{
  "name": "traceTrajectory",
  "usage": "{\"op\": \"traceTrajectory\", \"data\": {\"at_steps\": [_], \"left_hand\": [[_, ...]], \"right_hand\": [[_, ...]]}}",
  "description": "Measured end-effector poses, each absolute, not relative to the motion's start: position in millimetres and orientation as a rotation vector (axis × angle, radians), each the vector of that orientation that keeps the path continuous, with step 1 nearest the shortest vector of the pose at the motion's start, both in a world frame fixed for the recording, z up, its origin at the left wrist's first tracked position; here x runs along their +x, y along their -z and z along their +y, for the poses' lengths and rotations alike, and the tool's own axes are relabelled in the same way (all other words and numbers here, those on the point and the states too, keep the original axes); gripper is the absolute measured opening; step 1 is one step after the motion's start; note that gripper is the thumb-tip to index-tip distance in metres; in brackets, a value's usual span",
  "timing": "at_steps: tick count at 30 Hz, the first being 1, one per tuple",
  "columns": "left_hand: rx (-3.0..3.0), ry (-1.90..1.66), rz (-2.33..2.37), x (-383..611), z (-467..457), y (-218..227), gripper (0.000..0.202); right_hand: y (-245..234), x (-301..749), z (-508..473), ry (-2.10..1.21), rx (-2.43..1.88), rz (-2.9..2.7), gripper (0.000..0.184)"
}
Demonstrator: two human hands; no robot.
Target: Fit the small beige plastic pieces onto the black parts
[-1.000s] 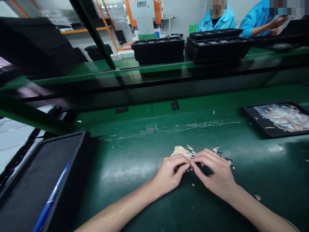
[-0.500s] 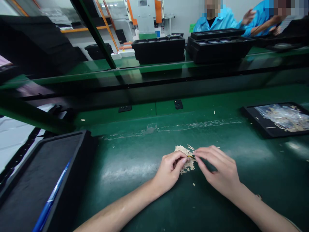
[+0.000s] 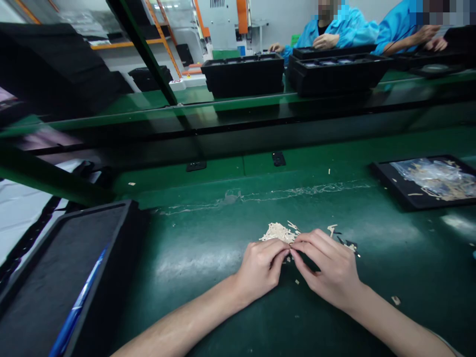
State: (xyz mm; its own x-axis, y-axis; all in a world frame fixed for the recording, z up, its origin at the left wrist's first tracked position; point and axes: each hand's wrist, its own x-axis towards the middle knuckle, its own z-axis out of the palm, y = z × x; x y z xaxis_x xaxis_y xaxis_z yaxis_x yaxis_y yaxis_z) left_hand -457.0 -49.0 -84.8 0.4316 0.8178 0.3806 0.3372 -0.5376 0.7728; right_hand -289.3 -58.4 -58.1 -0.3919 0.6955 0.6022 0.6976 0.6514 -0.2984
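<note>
My left hand (image 3: 258, 265) and my right hand (image 3: 323, 263) meet on the green bench mat (image 3: 193, 238), their fingertips pressed together at the near edge of a pile of thin beige strips (image 3: 277, 232). Whatever they pinch is small and mostly hidden by my fingers; it looks like one strip. Small dark scraps (image 3: 347, 245) and a few loose beige bits lie just beyond my right hand.
A black tray (image 3: 386, 178) holding a plastic bag of beige strips sits to the right. A black padded tray (image 3: 74, 253) with a blue pen lies to the left. Beyond a glass divider stand black trays (image 3: 243, 74) and two co-workers in blue smocks.
My right hand has drawn in, and its fingertips now meet my left hand's lower down, at the pile's near edge. More of the pile shows above my fingers.
</note>
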Motion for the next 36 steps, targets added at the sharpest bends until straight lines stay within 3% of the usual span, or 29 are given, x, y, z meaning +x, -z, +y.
{"op": "traceTrajectory", "data": {"at_steps": [8,15,20,28,36], "left_hand": [[1.636,-0.929,0.941,-458,-44,74,0.018],[1.030,-0.772,0.630,-463,-32,80,0.025],[0.971,-0.692,0.518,-465,-28,80,0.023],[0.944,-0.604,0.496,-467,-25,80,0.025],[0.947,-0.562,0.488,-467,-26,79,0.026]], "right_hand": [[53,-285,-55,-0.072,-1.099,-2.104,0.010],[55,-271,-42,-0.069,-1.162,-2.051,0.018],[57,-279,-47,-0.187,-1.020,-2.134,0.016],[55,-286,-54,-0.196,-0.872,-2.129,0.026],[59,-287,-55,-0.201,-0.822,-2.172,0.019]]}}
